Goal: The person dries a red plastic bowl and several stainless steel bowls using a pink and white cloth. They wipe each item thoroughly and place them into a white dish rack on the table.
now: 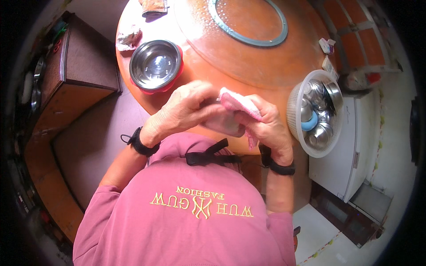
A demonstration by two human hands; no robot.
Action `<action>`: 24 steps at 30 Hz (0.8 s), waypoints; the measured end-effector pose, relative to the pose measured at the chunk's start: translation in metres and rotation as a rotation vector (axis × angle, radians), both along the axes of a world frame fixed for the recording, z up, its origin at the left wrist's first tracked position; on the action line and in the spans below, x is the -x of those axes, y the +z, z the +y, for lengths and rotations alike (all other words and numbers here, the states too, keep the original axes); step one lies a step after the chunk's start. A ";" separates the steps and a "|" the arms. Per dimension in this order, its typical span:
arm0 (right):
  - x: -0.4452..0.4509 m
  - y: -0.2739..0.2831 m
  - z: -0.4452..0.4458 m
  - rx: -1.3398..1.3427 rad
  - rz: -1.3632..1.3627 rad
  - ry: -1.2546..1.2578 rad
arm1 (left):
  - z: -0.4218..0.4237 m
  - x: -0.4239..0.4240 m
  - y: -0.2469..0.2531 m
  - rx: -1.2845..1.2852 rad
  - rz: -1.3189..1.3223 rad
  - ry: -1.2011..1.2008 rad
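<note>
My left hand [188,104], blurred at the fingers, grips the edge of a small shiny container [224,125]. Its exact kind is hard to tell, since both hands partly cover it. In my right hand [268,124] is a pink and white cloth [239,102], bunched up against the container. A loose end of the cloth hangs below the right palm. Both hands are close together, over the near edge of the round wooden table [199,66]. To the left of them, a steel bowl [155,65] sits in a red holder or basin [181,71].
A white plastic basket [293,106] of metal cups and bowls [321,133] stands at the right edge. Farther back lies a grey ring [283,25] on a glass turntable [199,40]. A crumpled packet [129,38] and a folded cloth [154,7] lie at the far left.
</note>
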State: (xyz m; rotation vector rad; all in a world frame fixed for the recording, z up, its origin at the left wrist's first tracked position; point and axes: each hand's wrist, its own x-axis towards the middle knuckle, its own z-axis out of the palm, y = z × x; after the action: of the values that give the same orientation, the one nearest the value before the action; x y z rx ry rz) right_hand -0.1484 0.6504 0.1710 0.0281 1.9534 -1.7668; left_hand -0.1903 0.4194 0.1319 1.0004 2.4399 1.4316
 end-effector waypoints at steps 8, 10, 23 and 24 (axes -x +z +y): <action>-0.006 -0.022 -0.017 -0.159 0.415 -0.269 | -0.011 -0.008 -0.029 -0.448 -0.590 0.370; -0.006 -0.034 -0.021 -0.404 0.769 -0.094 | -0.009 -0.008 -0.017 -0.569 -0.876 0.347; 0.003 -0.059 -0.020 -0.193 0.691 -0.468 | 0.002 -0.008 -0.028 -0.631 -0.722 0.433; 0.008 -0.060 -0.020 -0.359 0.783 -0.421 | 0.004 -0.009 -0.028 -0.630 -0.716 0.425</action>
State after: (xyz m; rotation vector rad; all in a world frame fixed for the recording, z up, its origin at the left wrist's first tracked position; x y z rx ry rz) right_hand -0.1566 0.6301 0.1114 -0.1672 2.9994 -1.8067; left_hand -0.1816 0.4231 0.1040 -0.0523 1.7410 2.2648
